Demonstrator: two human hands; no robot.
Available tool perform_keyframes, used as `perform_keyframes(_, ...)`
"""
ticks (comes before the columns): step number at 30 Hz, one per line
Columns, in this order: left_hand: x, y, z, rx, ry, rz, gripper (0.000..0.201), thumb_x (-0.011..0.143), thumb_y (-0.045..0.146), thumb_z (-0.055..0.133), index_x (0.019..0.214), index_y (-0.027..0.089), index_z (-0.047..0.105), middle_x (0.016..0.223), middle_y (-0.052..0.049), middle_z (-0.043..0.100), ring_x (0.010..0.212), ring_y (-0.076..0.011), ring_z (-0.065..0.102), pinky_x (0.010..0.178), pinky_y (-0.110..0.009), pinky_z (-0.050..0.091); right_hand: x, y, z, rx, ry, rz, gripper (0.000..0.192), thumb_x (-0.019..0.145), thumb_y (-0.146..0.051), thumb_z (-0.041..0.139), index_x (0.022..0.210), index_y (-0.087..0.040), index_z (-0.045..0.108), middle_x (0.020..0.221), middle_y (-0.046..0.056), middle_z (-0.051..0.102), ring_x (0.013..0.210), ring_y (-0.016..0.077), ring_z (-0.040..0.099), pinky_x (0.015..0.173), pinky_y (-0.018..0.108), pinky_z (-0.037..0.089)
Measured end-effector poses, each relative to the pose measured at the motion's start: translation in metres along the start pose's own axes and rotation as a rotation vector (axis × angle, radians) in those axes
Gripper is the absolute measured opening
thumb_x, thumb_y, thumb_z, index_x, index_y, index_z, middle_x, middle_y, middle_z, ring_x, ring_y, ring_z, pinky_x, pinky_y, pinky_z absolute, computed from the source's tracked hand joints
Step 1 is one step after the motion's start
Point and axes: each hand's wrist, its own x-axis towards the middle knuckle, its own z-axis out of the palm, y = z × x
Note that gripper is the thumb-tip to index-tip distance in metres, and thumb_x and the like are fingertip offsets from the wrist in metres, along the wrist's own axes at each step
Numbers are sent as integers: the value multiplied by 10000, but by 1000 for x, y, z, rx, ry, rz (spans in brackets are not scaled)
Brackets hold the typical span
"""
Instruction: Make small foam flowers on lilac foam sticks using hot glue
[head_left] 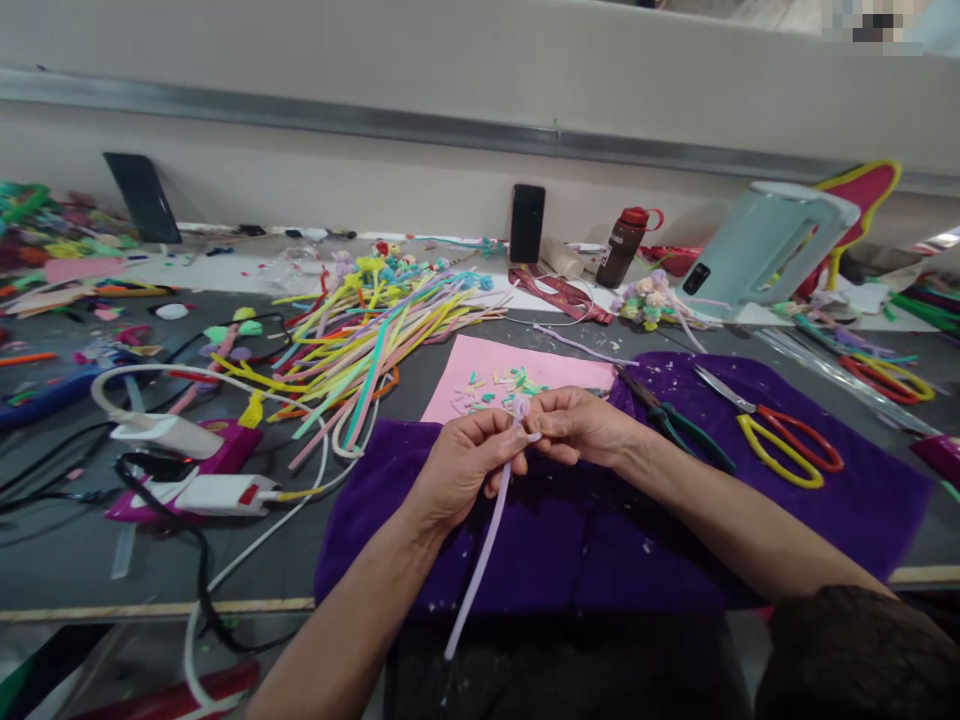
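Both hands meet over a purple cloth (pixel 570 540). Between them is a pale lilac pipe cleaner (pixel 486 560), its upper end curled into a small knob and its long tail hanging toward the table's front edge. My left hand (pixel 472 455) pinches it just below the curl. Fingers bent, my right hand (pixel 574 422) grips a short bent end of the same pipe cleaner at the right. Behind the hands lies a pink sheet (pixel 457 370) with several short cut pieces (pixel 517 380) in green, yellow and lilac.
Dark-handled pliers (pixel 686 435) and red-and-yellow scissors (pixel 780 435) lie on the cloth's right. Left are a pile of pipe cleaners (pixel 375 345) and a power strip (pixel 236 450) with cables. Behind stand a phone (pixel 527 225), bottle (pixel 626 250) and kettle (pixel 757 250).
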Motion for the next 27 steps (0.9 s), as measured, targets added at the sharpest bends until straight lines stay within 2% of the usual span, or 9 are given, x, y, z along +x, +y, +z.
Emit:
perform_keyframes(3, 0, 1, 1, 14, 4, -13, 247, 696, 329, 662, 622, 140, 522, 502, 34, 569, 306, -5, 349, 305, -135, 234, -3, -13, 0, -175, 97, -14, 275, 704, -390, 645, 691, -123, 580, 594, -17, 599, 362, 43, 480, 334, 156, 291)
perform_keyframes(8, 3, -2, -1, 21, -33, -52, 266, 727, 348, 629, 595, 136, 537, 493, 33, 556, 303, 0, 336, 314, -139, 228, -26, -36, -5, -657, 430, -92, 299, 813, -423, 497, 727, -149, 581, 627, -3, 602, 430, 68, 527, 381, 174, 307)
perform_keyframes(11, 7, -9, -3, 31, -36, -91, 298, 743, 381, 601, 587, 133, 549, 444, 39, 510, 296, -3, 321, 313, -141, 215, -44, -28, -8, -1193, 566, -33, 341, 821, -437, 478, 652, -157, 575, 560, 12, 578, 491, 104, 529, 464, 217, 325)
perform_keyframes(13, 10, -14, -5, 45, -33, -120, 306, 740, 393, 598, 586, 132, 557, 446, 34, 514, 298, -8, 332, 313, -143, 220, -51, -15, -8, -1519, 597, 65, 396, 813, -495, 462, 640, -162, 588, 594, 47, 609, 555, 143, 552, 505, 249, 317)
perform_keyframes(16, 14, -20, -6, 55, -35, -146, 302, 732, 395, 600, 584, 135, 563, 464, 30, 532, 305, -13, 359, 318, -146, 238, -52, 4, -4, -1758, 590, 219, 516, 772, -629, 412, 671, -159, 597, 615, 90, 632, 580, 194, 574, 502, 275, 290)
perform_keyframes(19, 16, -20, -6, 46, -24, -159, 295, 735, 380, 600, 574, 138, 553, 433, 44, 500, 302, -15, 361, 318, -145, 239, -45, 11, 1, -1838, 622, 288, 515, 752, -631, 425, 707, -149, 604, 651, 114, 645, 588, 217, 583, 493, 280, 278)
perform_keyframes(22, 15, -18, -6, 23, -3, -156, 286, 746, 360, 592, 574, 138, 537, 410, 52, 473, 298, -16, 345, 312, -143, 231, -45, 6, -3, -1757, 663, 299, 336, 750, -473, 507, 667, -159, 596, 624, 85, 629, 564, 188, 562, 494, 267, 283)
perform_keyframes(24, 14, -17, -6, -4, -13, -158, 278, 742, 354, 598, 583, 135, 534, 427, 48, 481, 303, -14, 339, 308, -142, 220, -52, -1, -10, -1593, 730, 228, 267, 755, -389, 510, 620, -168, 571, 578, 45, 587, 535, 160, 528, 492, 256, 293)
perform_keyframes(27, 13, -16, -7, -51, -75, -161, 276, 741, 349, 607, 597, 124, 538, 460, 35, 499, 325, -12, 348, 319, -142, 219, -68, -12, -22, -1147, 857, 15, 232, 767, -363, 503, 634, -174, 529, 549, -7, 503, 499, 129, 475, 473, 239, 327)
